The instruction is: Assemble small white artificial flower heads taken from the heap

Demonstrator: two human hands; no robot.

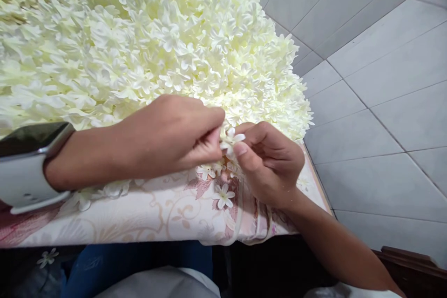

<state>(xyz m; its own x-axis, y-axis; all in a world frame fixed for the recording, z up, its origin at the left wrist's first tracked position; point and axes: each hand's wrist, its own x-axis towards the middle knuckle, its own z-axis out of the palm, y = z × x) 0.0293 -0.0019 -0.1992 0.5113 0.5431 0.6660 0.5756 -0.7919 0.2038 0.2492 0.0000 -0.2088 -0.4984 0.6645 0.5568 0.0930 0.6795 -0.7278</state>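
Flower [231,138] pinched in right hand [270,163], at near edge of the pile [167,42].
Light pinch near its base is best; petals probably crease. Left hand [171,130] curled just beside it; fingertips hidden, can't tell its grip. Flower's underside hidden too; pile cut off at left and top.
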